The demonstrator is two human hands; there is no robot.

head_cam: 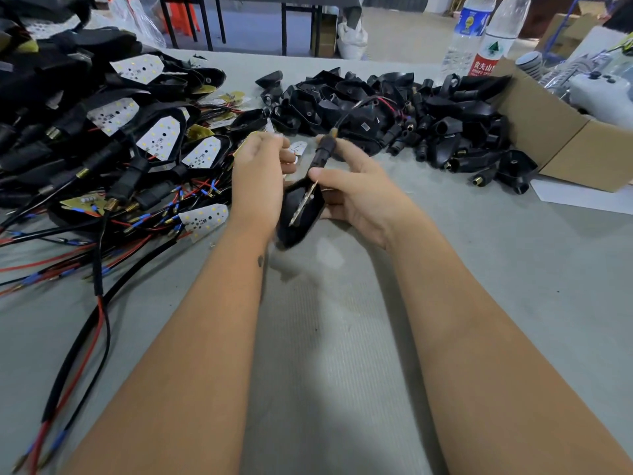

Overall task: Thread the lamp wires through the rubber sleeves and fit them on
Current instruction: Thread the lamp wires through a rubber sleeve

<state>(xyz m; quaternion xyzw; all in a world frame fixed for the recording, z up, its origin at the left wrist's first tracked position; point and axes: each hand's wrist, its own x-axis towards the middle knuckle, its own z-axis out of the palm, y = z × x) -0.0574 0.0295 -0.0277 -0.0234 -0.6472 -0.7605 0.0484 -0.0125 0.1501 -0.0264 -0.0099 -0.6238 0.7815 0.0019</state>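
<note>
Rubber sleeve [301, 210] gripped by the right hand [346, 190], left hand [257, 176] pinching its wire [346, 113] — wired lamps [113, 138] heaped left, empty sleeves [394, 111] waiting beyond.

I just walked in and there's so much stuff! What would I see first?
Two hands, left hand and right hand, hold a black lamp mid-table. Left lies a tangle of lamps with wires; behind, a pile of black sleeves. Two bottles stand far right.
</note>
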